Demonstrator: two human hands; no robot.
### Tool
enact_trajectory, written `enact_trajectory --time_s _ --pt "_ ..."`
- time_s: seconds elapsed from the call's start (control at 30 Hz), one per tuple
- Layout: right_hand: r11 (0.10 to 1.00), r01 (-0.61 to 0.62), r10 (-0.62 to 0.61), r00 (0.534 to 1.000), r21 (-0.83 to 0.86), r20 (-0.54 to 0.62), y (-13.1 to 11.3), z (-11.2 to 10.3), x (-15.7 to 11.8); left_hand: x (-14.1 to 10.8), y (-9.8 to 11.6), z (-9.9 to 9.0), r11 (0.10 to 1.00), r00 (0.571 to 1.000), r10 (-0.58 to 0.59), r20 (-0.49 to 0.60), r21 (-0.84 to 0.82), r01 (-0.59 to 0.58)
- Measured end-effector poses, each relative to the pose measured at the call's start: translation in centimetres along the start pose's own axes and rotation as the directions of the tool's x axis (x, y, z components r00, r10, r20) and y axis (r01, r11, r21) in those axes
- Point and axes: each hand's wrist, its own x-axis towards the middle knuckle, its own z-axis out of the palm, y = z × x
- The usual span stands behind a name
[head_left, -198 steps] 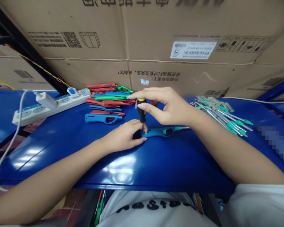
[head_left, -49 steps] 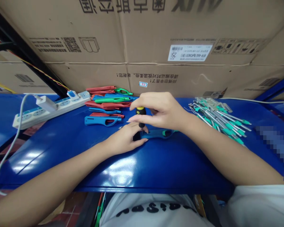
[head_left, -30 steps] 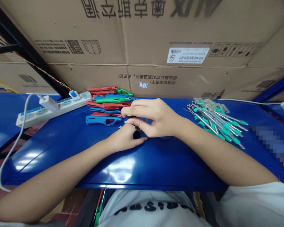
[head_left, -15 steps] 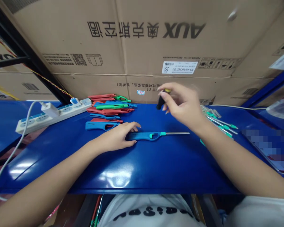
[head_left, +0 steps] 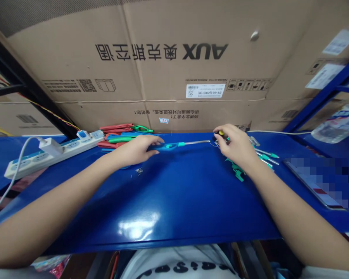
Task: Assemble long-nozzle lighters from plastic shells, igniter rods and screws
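Note:
My left hand [head_left: 139, 150] is closed round the handle end of a blue lighter [head_left: 170, 147], whose metal tube points right. A small black tool with a yellow end [head_left: 221, 132] is in the closed fingers of my right hand [head_left: 235, 145], just past the tube's tip. Green plastic pieces [head_left: 237, 172] lie beside and below that hand. Behind my left hand are stacked red, green and blue lighter bodies [head_left: 116, 128]. Several tiny screws [head_left: 139, 171] lie on the blue table [head_left: 177, 205] below my left wrist.
A white power strip [head_left: 54, 153] with plugs lies at the left. Metal tubes with green ends [head_left: 266, 155] lie at the right, near a flat phone-like object [head_left: 314, 186] and a clear plastic bottle [head_left: 337, 126]. A large cardboard box [head_left: 163, 23] stands behind.
The blue lighter has moved up and left with my left hand, now gripping it. My right hand has gone right and down with the black tool. The view has shifted slightly.

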Motion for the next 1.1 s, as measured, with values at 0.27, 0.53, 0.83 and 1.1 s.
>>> enact_trajectory --time_s 0.27,0.53,0.83,1.1 --pt "1.0 -0.019 0.019 0.994 -0.008 0.103 -0.8 -0.2 -0.4 5.7 0.0 2.0 0.993 1.0 -0.014 -0.007 0.114 0.014" --pt "0.998 0.021 -0.005 0.963 -0.056 0.271 -2.3 0.1 -1.0 9.7 -1.7 4.1 0.987 1.0 -0.001 -0.002 0.16 0.002" --pt "0.995 0.052 -0.011 0.897 -0.082 0.442 -2.6 -0.1 -1.3 10.7 -2.7 5.0 0.973 0.997 -0.059 -0.046 0.221 0.068" --pt "0.991 0.047 0.043 0.786 -0.128 0.617 -3.0 -0.2 -1.2 10.7 -3.3 5.0 0.961 0.994 -0.1 -0.052 0.255 0.11"
